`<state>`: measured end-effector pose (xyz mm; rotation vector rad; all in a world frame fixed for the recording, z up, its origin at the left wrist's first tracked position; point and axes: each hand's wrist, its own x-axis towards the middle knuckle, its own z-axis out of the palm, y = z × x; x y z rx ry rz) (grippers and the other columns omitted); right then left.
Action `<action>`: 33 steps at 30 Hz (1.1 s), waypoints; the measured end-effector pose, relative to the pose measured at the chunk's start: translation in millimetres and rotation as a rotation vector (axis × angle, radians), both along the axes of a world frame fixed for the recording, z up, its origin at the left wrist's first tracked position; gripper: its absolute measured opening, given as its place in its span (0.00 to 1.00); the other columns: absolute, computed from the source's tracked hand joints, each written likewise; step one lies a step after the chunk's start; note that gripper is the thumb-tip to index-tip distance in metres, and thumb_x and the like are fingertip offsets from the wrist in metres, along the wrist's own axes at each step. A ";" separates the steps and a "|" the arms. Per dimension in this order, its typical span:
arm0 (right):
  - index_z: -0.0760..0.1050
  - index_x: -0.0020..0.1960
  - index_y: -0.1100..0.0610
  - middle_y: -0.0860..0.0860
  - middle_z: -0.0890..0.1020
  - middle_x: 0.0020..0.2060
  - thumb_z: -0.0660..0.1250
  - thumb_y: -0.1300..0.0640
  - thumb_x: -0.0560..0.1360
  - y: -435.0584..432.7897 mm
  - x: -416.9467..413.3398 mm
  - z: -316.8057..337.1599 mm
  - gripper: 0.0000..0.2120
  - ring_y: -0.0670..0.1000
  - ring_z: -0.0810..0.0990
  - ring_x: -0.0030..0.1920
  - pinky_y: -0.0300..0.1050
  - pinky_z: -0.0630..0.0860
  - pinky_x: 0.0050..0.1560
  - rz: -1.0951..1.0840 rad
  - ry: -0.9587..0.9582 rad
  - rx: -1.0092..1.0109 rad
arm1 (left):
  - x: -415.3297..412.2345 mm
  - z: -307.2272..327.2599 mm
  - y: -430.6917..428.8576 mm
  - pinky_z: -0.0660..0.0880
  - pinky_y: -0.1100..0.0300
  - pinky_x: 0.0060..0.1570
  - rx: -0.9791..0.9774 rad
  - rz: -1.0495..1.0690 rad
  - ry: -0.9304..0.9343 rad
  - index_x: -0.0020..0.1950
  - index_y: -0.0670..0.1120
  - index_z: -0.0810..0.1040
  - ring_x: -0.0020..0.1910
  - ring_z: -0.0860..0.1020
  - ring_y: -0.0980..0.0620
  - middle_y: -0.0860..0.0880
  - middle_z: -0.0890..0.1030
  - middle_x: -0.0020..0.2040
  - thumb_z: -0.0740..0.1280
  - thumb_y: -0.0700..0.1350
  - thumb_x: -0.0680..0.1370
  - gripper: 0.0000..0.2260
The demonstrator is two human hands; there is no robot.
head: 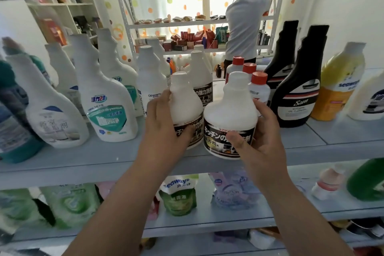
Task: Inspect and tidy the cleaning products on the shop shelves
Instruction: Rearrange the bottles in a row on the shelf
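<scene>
Two white cleaner bottles with dark Japanese labels stand side by side at the front of the grey-blue shelf (pixel 104 158). My left hand (pixel 164 131) wraps around the left bottle (pixel 185 104). My right hand (pixel 259 137) grips the right bottle (pixel 230 110), thumb across its label; this bottle sits at the shelf's front edge. A third bottle of the same kind (pixel 200 72) stands just behind them.
White spray-type bottles (pixel 104 97) crowd the left, red-capped bottles (pixel 258 87) and black Sam bottles (pixel 295 89) the right, then a yellow bottle (pixel 338 81). Refill pouches (pixel 180 195) fill the shelf below. A person (pixel 243 23) works at far shelves.
</scene>
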<state>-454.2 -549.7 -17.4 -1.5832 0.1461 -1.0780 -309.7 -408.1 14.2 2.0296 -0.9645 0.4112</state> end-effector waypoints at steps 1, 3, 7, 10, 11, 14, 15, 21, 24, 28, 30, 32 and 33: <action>0.68 0.67 0.29 0.45 0.77 0.68 0.75 0.55 0.71 1.7 1.5 0.5 0.33 0.46 0.77 0.68 0.45 0.80 0.61 0.014 0.013 -0.001 | -1.0 1.0 8.8 0.64 0.62 0.60 0.010 0.001 0.009 0.79 0.47 0.58 0.68 0.63 0.58 0.49 0.61 0.74 0.76 0.46 0.74 0.39; 0.68 0.68 0.32 0.41 0.77 0.66 0.75 0.55 0.71 4.9 6.5 0.8 0.33 0.45 0.77 0.67 0.43 0.80 0.59 0.034 0.037 -0.014 | -1.6 3.5 27.5 0.63 0.64 0.60 0.017 0.007 0.046 0.78 0.48 0.59 0.62 0.59 0.66 0.52 0.60 0.73 0.75 0.47 0.74 0.38; 0.67 0.70 0.37 0.45 0.77 0.66 0.76 0.51 0.71 14.2 25.8 1.8 0.32 0.43 0.78 0.65 0.41 0.80 0.57 0.070 0.097 -0.034 | 4.1 6.9 65.8 0.62 0.70 0.59 -0.004 0.068 0.107 0.78 0.49 0.60 0.59 0.60 0.67 0.55 0.62 0.69 0.75 0.43 0.73 0.38; 0.66 0.70 0.36 0.47 0.75 0.67 0.78 0.49 0.72 22.1 41.9 3.1 0.32 0.43 0.77 0.65 0.40 0.80 0.58 0.074 0.147 -0.055 | 10.4 8.4 93.4 0.64 0.64 0.62 -0.029 0.111 0.169 0.77 0.50 0.61 0.59 0.62 0.67 0.59 0.61 0.66 0.76 0.43 0.72 0.37; 0.66 0.69 0.35 0.47 0.76 0.67 0.78 0.47 0.72 24.5 46.6 3.5 0.32 0.44 0.77 0.65 0.41 0.80 0.59 0.070 0.165 -0.068 | 13.2 9.1 102.0 0.65 0.61 0.62 -0.031 0.119 0.184 0.77 0.51 0.61 0.59 0.63 0.65 0.59 0.61 0.66 0.76 0.43 0.72 0.37; 0.64 0.70 0.34 0.46 0.78 0.65 0.77 0.46 0.72 29.0 58.8 4.4 0.32 0.46 0.78 0.64 0.50 0.80 0.61 0.075 0.240 -0.095 | 23.5 10.9 123.3 0.67 0.58 0.61 -0.022 0.130 0.224 0.77 0.52 0.60 0.62 0.66 0.58 0.59 0.62 0.66 0.76 0.42 0.72 0.38; 0.64 0.70 0.34 0.45 0.78 0.65 0.77 0.48 0.73 30.1 61.5 5.4 0.32 0.47 0.79 0.64 0.53 0.80 0.63 0.074 0.273 -0.111 | 26.8 11.5 129.1 0.68 0.58 0.61 -0.025 0.128 0.243 0.78 0.52 0.60 0.63 0.68 0.56 0.58 0.63 0.67 0.75 0.41 0.72 0.38; 0.55 0.69 0.29 0.46 0.74 0.70 0.74 0.45 0.75 42.3 75.0 21.5 0.34 0.49 0.75 0.66 0.46 0.74 0.62 0.113 0.486 -0.277 | 46.0 5.2 150.0 0.69 0.80 0.40 -0.060 0.069 0.354 0.76 0.58 0.60 0.52 0.77 0.63 0.57 0.72 0.62 0.76 0.43 0.74 0.37; 0.51 0.75 0.32 0.46 0.73 0.71 0.76 0.44 0.73 48.3 82.9 19.4 0.42 0.52 0.76 0.67 0.55 0.74 0.69 0.095 0.529 -0.346 | 52.5 -2.6 153.2 0.70 0.80 0.40 -0.061 0.021 0.427 0.76 0.55 0.60 0.48 0.75 0.74 0.60 0.75 0.58 0.78 0.45 0.73 0.38; 0.45 0.79 0.35 0.46 0.72 0.75 0.75 0.40 0.73 56.4 91.0 9.6 0.48 0.53 0.76 0.69 0.56 0.74 0.69 0.023 0.577 -0.447 | 58.0 -14.7 155.5 0.73 0.65 0.53 -0.111 -0.037 0.508 0.69 0.60 0.65 0.54 0.78 0.67 0.64 0.78 0.57 0.79 0.47 0.71 0.33; 0.51 0.79 0.40 0.46 0.75 0.72 0.74 0.38 0.73 60.8 93.9 6.2 0.44 0.53 0.78 0.66 0.55 0.75 0.65 -0.031 0.593 -0.465 | 57.6 -18.8 155.9 0.75 0.59 0.58 -0.150 -0.057 0.533 0.67 0.61 0.67 0.53 0.77 0.71 0.66 0.78 0.57 0.79 0.47 0.72 0.30; 0.60 0.76 0.46 0.49 0.78 0.68 0.71 0.36 0.74 63.8 93.8 5.3 0.37 0.55 0.79 0.64 0.53 0.76 0.61 -0.098 0.636 -0.509 | 54.4 -20.9 156.9 0.75 0.54 0.62 -0.195 -0.068 0.565 0.67 0.60 0.69 0.56 0.78 0.68 0.65 0.79 0.57 0.80 0.48 0.71 0.30; 0.62 0.75 0.47 0.50 0.79 0.66 0.69 0.34 0.75 65.3 92.0 4.5 0.35 0.56 0.79 0.63 0.52 0.76 0.58 -0.135 0.676 -0.560 | 52.6 -21.9 158.1 0.75 0.51 0.64 -0.231 -0.073 0.590 0.68 0.59 0.70 0.59 0.79 0.63 0.63 0.80 0.59 0.81 0.49 0.70 0.31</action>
